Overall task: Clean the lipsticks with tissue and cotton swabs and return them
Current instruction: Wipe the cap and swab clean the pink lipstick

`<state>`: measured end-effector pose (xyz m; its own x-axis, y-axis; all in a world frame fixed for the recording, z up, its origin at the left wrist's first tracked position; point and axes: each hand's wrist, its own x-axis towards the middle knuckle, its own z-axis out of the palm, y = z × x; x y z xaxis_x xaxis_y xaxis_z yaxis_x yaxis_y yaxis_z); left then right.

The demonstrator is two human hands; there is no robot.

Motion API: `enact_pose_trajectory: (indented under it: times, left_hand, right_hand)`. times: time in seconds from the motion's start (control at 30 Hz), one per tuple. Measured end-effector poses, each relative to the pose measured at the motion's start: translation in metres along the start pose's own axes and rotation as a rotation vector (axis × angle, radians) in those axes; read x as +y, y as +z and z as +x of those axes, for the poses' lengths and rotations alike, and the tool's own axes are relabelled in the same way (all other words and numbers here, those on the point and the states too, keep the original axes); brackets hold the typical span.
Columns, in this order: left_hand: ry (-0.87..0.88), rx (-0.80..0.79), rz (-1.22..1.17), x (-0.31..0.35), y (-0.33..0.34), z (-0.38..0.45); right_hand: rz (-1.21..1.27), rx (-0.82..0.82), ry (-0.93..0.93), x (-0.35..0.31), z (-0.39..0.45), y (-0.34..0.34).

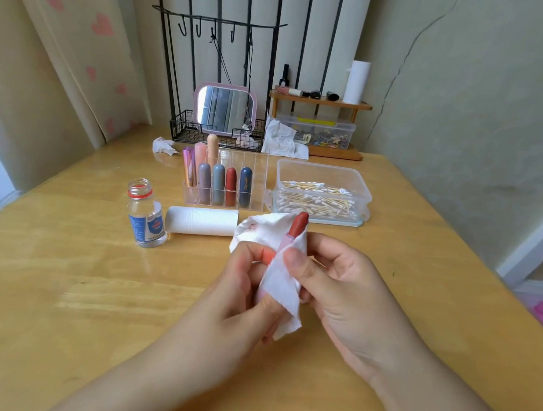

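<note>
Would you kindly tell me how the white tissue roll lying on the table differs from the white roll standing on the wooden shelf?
The white tissue roll on the table lies on its side, near the clear plastic bottle; the white roll on the wooden shelf stands upright at the back. The table roll sits close to the person's hands; the shelf roll is far off. Both are plain white cylinders.

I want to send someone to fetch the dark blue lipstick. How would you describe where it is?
Find the clear organizer in the middle of the table, left of the swab box. Its front row holds four capped lipsticks; the dark blue lipstick is the rightmost, beside the red one. It alone is navy with gold script on its side.
</note>
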<state>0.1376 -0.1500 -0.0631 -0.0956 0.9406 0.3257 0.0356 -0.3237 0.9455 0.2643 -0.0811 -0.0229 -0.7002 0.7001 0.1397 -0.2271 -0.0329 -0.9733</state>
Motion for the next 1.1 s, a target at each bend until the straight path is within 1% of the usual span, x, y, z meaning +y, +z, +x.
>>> enact_pose_trajectory:
  times: [0.27, 0.33, 0.37, 0.5, 0.6, 0.7, 0.8, 0.93, 0.97, 1.1]
  left_hand:
    - [0.061, -0.073, -0.092, -0.001, -0.002, 0.002]
    - [0.045, -0.066, -0.121, 0.002, -0.001, 0.002]
    - [0.021, -0.052, -0.151, 0.003, -0.001, 0.003]
    - [-0.101, -0.083, -0.308, 0.01, -0.002, 0.006]
    - [-0.097, -0.079, -0.33, 0.007, -0.004, 0.006]
    - [-0.065, -0.042, -0.334, 0.003, -0.006, 0.006]
    - [-0.025, 0.021, -0.287, 0.001, -0.006, 0.007]
    - [-0.037, 0.082, -0.278, -0.001, -0.005, 0.007]
    - [-0.062, 0.068, -0.297, 0.002, -0.004, 0.008]
    - [-0.176, -0.067, -0.405, 0.004, -0.004, 0.008]
  right_hand:
    - [0.02, -0.052, 0.0, 0.0, 0.0, -0.003]
    - [0.003, -0.044, -0.029, 0.0, 0.0, -0.003]
    - [0.001, -0.036, -0.035, 0.001, 0.0, -0.004]
    - [0.029, -0.064, -0.038, 0.001, 0.001, -0.006]
    - [0.053, -0.067, -0.043, 0.002, 0.0, -0.008]
    - [0.049, -0.035, -0.073, 0.006, 0.002, -0.008]
    - [-0.028, 0.026, -0.091, 0.012, 0.005, -0.009]
    - [-0.063, 0.07, -0.109, 0.015, 0.006, -0.011]
    - [-0.067, 0.067, -0.109, 0.015, 0.006, -0.011]
    - [-0.046, 0.027, -0.112, 0.012, 0.004, -0.013]
